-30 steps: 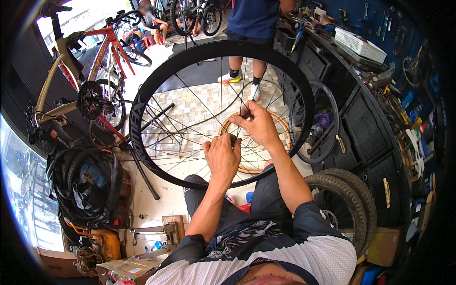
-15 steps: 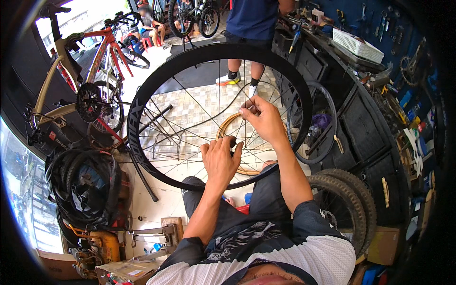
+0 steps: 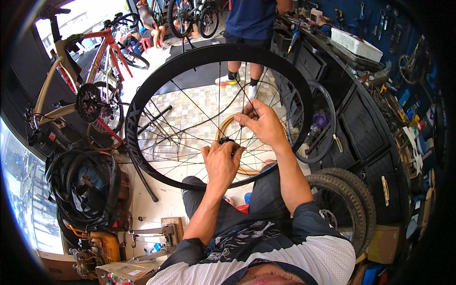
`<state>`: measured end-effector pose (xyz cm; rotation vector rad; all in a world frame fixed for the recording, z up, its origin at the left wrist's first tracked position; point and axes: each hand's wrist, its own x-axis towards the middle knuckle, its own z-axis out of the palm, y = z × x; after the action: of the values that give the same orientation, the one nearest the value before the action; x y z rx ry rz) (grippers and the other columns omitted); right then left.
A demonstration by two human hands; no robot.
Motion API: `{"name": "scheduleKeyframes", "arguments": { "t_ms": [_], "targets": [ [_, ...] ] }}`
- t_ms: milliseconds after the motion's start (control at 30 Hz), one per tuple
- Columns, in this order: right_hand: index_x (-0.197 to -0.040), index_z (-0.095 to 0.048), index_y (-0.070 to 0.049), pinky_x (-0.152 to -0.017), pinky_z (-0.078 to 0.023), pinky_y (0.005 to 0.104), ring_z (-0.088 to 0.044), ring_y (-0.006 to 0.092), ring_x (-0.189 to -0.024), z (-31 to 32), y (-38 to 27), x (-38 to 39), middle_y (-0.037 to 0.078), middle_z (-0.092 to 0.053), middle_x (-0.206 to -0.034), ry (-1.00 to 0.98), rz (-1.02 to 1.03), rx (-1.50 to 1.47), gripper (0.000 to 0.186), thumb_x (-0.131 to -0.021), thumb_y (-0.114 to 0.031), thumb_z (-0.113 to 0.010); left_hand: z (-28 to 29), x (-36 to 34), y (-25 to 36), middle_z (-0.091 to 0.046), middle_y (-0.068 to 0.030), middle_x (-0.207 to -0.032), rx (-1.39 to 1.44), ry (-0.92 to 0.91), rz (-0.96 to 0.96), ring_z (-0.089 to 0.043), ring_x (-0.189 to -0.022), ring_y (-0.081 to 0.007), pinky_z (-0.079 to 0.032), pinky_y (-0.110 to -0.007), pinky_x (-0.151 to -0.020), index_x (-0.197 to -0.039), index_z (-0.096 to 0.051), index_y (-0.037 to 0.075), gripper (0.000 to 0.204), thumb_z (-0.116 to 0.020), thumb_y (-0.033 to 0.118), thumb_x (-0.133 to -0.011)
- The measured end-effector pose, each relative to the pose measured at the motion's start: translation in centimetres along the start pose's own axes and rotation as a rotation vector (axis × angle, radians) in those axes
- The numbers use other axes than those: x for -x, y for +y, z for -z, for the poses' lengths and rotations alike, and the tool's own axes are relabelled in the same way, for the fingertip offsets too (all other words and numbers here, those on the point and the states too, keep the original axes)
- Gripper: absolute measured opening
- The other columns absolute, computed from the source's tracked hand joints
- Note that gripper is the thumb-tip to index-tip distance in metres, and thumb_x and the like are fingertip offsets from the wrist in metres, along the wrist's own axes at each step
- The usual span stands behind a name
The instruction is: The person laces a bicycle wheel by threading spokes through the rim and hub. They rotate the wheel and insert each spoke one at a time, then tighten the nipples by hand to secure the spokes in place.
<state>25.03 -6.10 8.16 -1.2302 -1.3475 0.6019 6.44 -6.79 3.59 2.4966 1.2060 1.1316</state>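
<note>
A black bicycle wheel [image 3: 213, 53] with deep rim and thin dark spokes stands tilted before me, its lower edge by my thighs. At its centre, my left hand [image 3: 221, 160] has its fingers curled round the hub [image 3: 226, 139], which they partly cover. Higher up and to the right, my right hand [image 3: 264, 125] pinches a spoke [image 3: 244, 90] between thumb and fingers. Behind the spokes lies a tan ring-shaped hoop [image 3: 224, 124], partly hidden by my hands; its kind is unclear.
Bicycles [image 3: 102, 57] stand at the left, above a heap of black tyres [image 3: 80, 185]. Knobby tyres [image 3: 354, 199] lean by my right side. A cluttered workbench with a white basket [image 3: 356, 43] runs along the right. A person in a blue shirt [image 3: 251, 21] stands beyond the wheel.
My right hand has slid slightly down and left along the spokes. The left fingers have shifted a little at the hub, showing more of it. The wheel has tilted slightly.
</note>
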Motion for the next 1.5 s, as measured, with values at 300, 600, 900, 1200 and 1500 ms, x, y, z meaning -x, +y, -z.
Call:
{"name": "scheduleKeyframes", "arguments": {
  "t_ms": [300,600,900,1200,1500],
  "targets": [
    [-0.106,-0.07,0.003,-0.077,-0.056,0.0259,-0.073,0.0116,-0.085,0.2,-0.6,-0.4,0.007,-0.076,-0.088,-0.039,0.05,-0.232,0.015,-0.103,-0.012,-0.074,0.3,-0.2,-0.6,-0.075,-0.0036,-0.08,0.009,-0.062,-0.035,-0.062,-0.088,-0.0248,-0.036,-0.044,-0.088,-0.095,-0.082,0.013,0.015,-0.08,0.028,-0.092],
    [-0.092,-0.066,0.0,-0.068,-0.053,0.0263,-0.065,0.0079,-0.074,0.0,-0.7,-0.5,0.002,-0.071,-0.08,0.089,0.055,-0.087,0.027,-0.093,-0.018,-0.086,0.9,-0.4,0.4,-0.074,-0.0047,-0.078,0.043,-0.121,0.022,-0.062,-0.088,-0.0252,-0.035,-0.044,-0.088,-0.091,-0.08,0.013,0.016,-0.08,0.029,-0.092],
    [-0.102,-0.069,0.002,-0.081,-0.056,0.027,-0.072,0.0124,-0.087,0.1,-1.8,-0.7,0.004,-0.073,-0.088,-0.013,0.016,-0.325,0.019,-0.099,-0.014,-0.079,0.2,-0.5,-0.8,-0.069,-0.007,-0.074,-0.007,-0.113,-0.022,-0.062,-0.09,-0.0266,-0.035,-0.046,-0.087,-0.094,-0.081,0.014,0.014,-0.078,0.027,-0.093],
    [-0.098,-0.067,-0.003,-0.077,-0.055,0.0221,-0.067,0.0061,-0.08,0.4,-0.6,-0.9,0.003,-0.073,-0.088,0.072,0.029,-0.173,0.017,-0.097,-0.01,-0.082,1.3,-1.0,0.8,-0.076,-0.004,-0.081,0.029,-0.181,0.041,-0.063,-0.092,-0.0265,-0.035,-0.046,-0.09,-0.088,-0.079,0.012,0.022,-0.082,0.034,-0.089],
    [-0.114,-0.069,0.003,-0.084,-0.056,0.0255,-0.073,0.0116,-0.091,0.2,-1.5,-0.6,0.006,-0.074,-0.094,-0.036,0.02,-0.269,0.013,-0.105,-0.007,-0.069,1.1,-1.0,-0.3,-0.075,-0.0061,-0.079,0.065,-0.187,-0.003,-0.062,-0.095,-0.0269,-0.035,-0.046,-0.09,-0.092,-0.083,0.012,0.019,-0.079,0.031,-0.092]
  ]
}}
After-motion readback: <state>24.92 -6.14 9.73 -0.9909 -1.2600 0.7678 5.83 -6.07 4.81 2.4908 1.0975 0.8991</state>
